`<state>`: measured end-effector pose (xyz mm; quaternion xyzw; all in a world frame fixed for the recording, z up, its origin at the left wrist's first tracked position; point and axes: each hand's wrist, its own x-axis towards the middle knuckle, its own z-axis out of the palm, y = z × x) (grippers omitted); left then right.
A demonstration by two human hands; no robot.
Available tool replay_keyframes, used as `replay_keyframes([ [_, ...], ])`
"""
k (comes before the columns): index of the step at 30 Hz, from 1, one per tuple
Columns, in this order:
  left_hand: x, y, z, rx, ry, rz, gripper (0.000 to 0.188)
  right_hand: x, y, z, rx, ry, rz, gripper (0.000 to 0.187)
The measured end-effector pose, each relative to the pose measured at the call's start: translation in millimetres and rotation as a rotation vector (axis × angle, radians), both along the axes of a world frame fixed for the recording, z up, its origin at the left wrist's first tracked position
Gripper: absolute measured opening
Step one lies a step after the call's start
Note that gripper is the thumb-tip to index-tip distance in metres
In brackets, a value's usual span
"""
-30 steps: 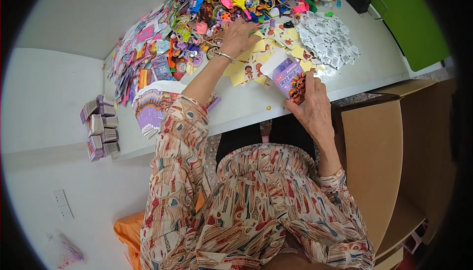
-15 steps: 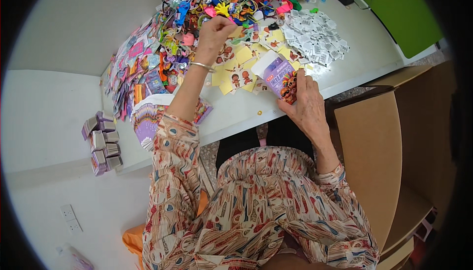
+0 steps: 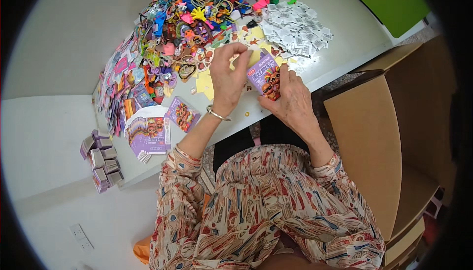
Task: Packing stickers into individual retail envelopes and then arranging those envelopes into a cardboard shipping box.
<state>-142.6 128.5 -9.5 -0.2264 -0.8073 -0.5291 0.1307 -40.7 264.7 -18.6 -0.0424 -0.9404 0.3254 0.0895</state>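
My right hand (image 3: 291, 96) grips a small purple cardboard box (image 3: 264, 77) with cartoon figures on its front, held tilted over the table's near edge. At the box's upper left, my left hand (image 3: 228, 73), wearing a silver bangle, pinches a small yellow card (image 3: 252, 60). The box's top is partly hidden by the card and fingers. Behind both hands lie scattered yellow cards (image 3: 204, 84), some with printed figures. Left of my left forearm sit a similar purple box (image 3: 182, 114) and a fanned stack of flat purple boxes (image 3: 147, 134).
A large heap of colourful small toys (image 3: 197, 14) covers the far table. White printed packets (image 3: 295, 29) are piled at its right, glossy packets (image 3: 118, 73) at its left. Several purple-grey boxes (image 3: 101, 159) stand at the left edge. A big open carton (image 3: 364, 147) is at right.
My left hand has come down from the toy heap to the box with a yellow card between its fingers. The white flap at the box's top no longer shows. The view has shifted.
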Motion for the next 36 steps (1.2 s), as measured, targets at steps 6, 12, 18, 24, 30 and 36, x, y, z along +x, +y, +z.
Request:
replay_keyframes([
  [6,0.3,3.1,2.1,-0.327,0.256,-0.113,0.009,8.9,9.5,-6.6,0.015,-0.022,-0.037,0.072],
  [12,-72.0,33.4,-13.8,-0.382,0.182,-0.263,0.019,21.3,20.5,-4.8,0.010,-0.079,-0.089,0.065],
  [18,-105.0,47.6,-41.4,-0.770,0.492,-0.298,0.018,21.8,22.6,-7.0,0.003,-0.028,-0.090,0.064],
  [24,-106.2,47.8,-37.1,-0.658,0.496,-0.313,0.014,21.6,23.5,-7.6,-0.008,-0.044,-0.096,0.065],
  [30,-114.3,41.5,-27.6,-0.482,0.308,-0.314,0.013,21.4,23.4,-6.0,-0.019,-0.040,-0.088,0.067],
  [36,-116.2,48.6,-13.4,-0.267,-0.292,-0.415,0.020,21.8,24.2,-4.4,-0.013,-0.061,-0.089,0.068],
])
